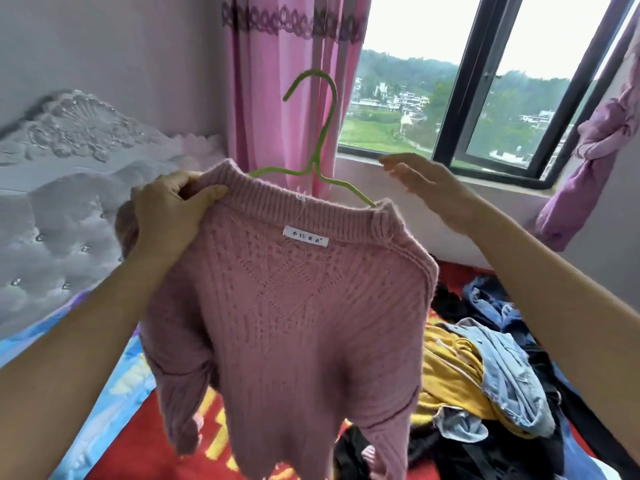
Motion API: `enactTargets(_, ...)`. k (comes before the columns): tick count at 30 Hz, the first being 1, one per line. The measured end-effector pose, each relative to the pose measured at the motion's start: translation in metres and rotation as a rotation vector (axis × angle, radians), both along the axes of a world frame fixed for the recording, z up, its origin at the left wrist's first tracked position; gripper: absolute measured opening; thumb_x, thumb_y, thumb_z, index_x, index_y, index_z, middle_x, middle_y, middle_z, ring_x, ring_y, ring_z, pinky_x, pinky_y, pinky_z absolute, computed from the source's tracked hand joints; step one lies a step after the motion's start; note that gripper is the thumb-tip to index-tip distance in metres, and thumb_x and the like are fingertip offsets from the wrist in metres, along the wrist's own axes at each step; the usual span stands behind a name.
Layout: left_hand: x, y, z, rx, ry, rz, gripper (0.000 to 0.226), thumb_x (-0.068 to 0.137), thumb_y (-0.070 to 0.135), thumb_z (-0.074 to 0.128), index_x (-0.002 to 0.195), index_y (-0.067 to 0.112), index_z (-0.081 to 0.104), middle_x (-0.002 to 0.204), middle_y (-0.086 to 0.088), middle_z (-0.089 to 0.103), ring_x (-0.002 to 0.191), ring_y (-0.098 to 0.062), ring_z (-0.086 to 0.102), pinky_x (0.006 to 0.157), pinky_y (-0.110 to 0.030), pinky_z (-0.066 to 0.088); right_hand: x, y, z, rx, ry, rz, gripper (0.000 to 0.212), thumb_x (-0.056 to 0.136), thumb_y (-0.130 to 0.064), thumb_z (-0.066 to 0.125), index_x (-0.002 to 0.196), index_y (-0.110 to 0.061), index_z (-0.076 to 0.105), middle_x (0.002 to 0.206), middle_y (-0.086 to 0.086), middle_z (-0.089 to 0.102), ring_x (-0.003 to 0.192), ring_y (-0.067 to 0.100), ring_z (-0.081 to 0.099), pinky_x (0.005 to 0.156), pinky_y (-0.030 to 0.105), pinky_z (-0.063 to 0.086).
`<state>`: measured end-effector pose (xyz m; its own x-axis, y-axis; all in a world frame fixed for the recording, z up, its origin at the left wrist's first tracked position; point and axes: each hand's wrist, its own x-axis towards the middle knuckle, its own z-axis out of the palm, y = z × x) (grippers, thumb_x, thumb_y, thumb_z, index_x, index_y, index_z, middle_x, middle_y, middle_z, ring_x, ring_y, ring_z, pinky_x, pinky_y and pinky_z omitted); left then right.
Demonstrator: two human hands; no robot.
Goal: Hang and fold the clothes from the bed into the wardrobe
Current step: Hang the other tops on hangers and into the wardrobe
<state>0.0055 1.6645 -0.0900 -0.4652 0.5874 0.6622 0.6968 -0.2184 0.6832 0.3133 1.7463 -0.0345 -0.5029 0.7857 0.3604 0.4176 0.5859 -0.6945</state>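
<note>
above the bed point(145, 445), the pink sweater point(287, 306) is being held on a green hanger point(320, 133), its collar pinched by the left hand point(166, 216); the right hand point(426, 183), flat and empty, is probably best being used to seat the far shoulder.

Hands: two are seen, left hand point(173, 213) and right hand point(426, 185).
Sweaters: one pink sweater point(294, 323) is counted.
Hangers: one green hanger point(314, 165) is seen.
Tags: one white tag point(305, 236) is seen.
Curtains: two are counted, pink curtain point(277, 81) and purple curtain point(595, 150).
Windows: one window point(453, 98) is seen.
Beds: one bed point(138, 452) is seen, with one headboard point(86, 168).
Piles: one pile of clothes point(485, 375) is seen.
</note>
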Motion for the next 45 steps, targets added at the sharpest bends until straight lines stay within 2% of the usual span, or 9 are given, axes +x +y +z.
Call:
enactTargets(4, -0.015, -0.008, -0.007, 0.01, -0.073, 0.081, 0.037, 0.081, 0.031, 0.069, 0.109, 0.007, 0.069, 0.099, -0.014, 0.069, 0.097, -0.028, 0.061, 0.097, -0.039, 0.044, 0.054, 0.016, -0.073, -0.424, -0.15, 0.116, 0.086, 0.062, -0.059, 0.076, 0.135, -0.036, 0.035, 0.136, 0.0, 0.049, 0.117, 0.014, 0.054, 0.097, 0.03, 0.047)
enactTargets(11, -0.032, -0.026, -0.009, -0.016, -0.044, 0.109, 0.052, 0.074, 0.048, 0.064, 0.109, 0.009, 0.069, 0.101, -0.014, 0.07, 0.096, -0.027, 0.062, 0.099, -0.042, 0.043, 0.028, 0.022, -0.112, -0.306, 0.229, -0.111, 0.008, 0.086, -0.006, 0.06, 0.093, -0.008, 0.062, 0.077, 0.011, 0.059, 0.07, 0.02, 0.052, 0.063, 0.028, 0.045)
enactTargets(15, -0.058, -0.049, -0.019, -0.062, -0.085, 0.257, 0.043, 0.08, 0.035, 0.07, 0.111, 0.005, 0.068, 0.104, -0.02, 0.068, 0.101, -0.033, 0.062, 0.098, -0.039, 0.043, 0.055, 0.037, -0.064, -0.085, 0.396, -0.363, 0.03, 0.095, 0.002, 0.047, 0.071, -0.013, 0.058, 0.041, -0.011, 0.049, 0.033, 0.003, 0.042, 0.039, 0.015, 0.044)
enactTargets(18, -0.061, -0.062, -0.025, -0.076, -0.085, 0.323, 0.038, 0.082, 0.027, 0.071, 0.107, -0.002, 0.068, 0.101, -0.024, 0.068, 0.1, -0.036, 0.062, 0.091, -0.034, 0.04, 0.043, 0.031, -0.046, -0.047, 0.142, -0.305, 0.006, 0.091, -0.007, 0.057, 0.09, -0.013, 0.059, 0.073, -0.01, 0.059, 0.058, -0.002, 0.055, 0.062, 0.022, 0.049)
enactTargets(23, -0.053, -0.072, -0.02, -0.043, -0.081, 0.303, 0.034, 0.081, 0.024, 0.072, 0.104, -0.001, 0.07, 0.099, -0.019, 0.07, 0.097, -0.032, 0.063, 0.089, -0.029, 0.04, -0.048, 0.013, -0.102, 0.165, -0.227, -0.073, 0.078, 0.078, -0.023, 0.074, 0.143, -0.013, 0.032, 0.133, 0.011, 0.04, 0.12, 0.023, 0.044, 0.096, 0.028, 0.035)
enactTargets(32, -0.068, -0.138, -0.006, -0.017, -0.042, 0.418, 0.034, 0.081, 0.021, 0.072, 0.108, 0.0, 0.068, 0.104, -0.009, 0.067, 0.064, 0.031, 0.046, 0.068, 0.008, 0.029, -0.088, 0.017, -0.082, 0.258, -0.15, 0.211, 0.013, 0.09, -0.002, 0.058, 0.096, 0.001, 0.069, 0.074, 0.006, 0.068, 0.067, 0.013, 0.06, 0.069, 0.03, 0.046)
enactTargets(36, -0.084, -0.175, -0.012, 0.003, -0.127, 0.472, 0.04, 0.074, 0.031, 0.076, 0.107, 0.008, 0.07, 0.1, -0.007, 0.07, 0.086, -0.002, 0.064, 0.088, -0.021, 0.045, -0.095, 0.009, -0.045, -0.319, 0.082, 0.531, 0.004, 0.074, -0.02, 0.077, 0.072, -0.017, 0.076, 0.066, -0.009, 0.066, 0.064, 0.005, 0.062, 0.069, 0.025, 0.052)
enactTargets(40, -0.082, -0.211, -0.006, 0.04, -0.193, 0.547, 0.029, 0.075, 0.021, 0.077, 0.102, 0.013, 0.071, 0.078, 0.021, 0.069, 0.072, 0.008, 0.059, 0.079, -0.015, 0.047, -0.119, -0.003, -0.029, -0.642, 0.127, 0.741, 0.019, 0.059, -0.023, 0.085, 0.059, -0.008, 0.073, 0.057, 0.001, 0.065, 0.05, 0.009, 0.062, 0.048, 0.018, 0.05)
enactTargets(45, -0.08, -0.273, -0.005, 0.091, -0.254, 0.751, 0.029, 0.052, 0.067, 0.066, 0.076, 0.051, 0.067, 0.089, 0.006, 0.071, 0.094, -0.027, 0.066, 0.087, -0.048, 0.051, -0.174, -0.037, -0.012, -0.38, -0.135, 0.83, 0.043, 0.065, -0.044, 0.074, 0.102, -0.023, 0.069, 0.101, -0.01, 0.071, 0.092, 0.002, 0.064, 0.087, 0.023, 0.05)
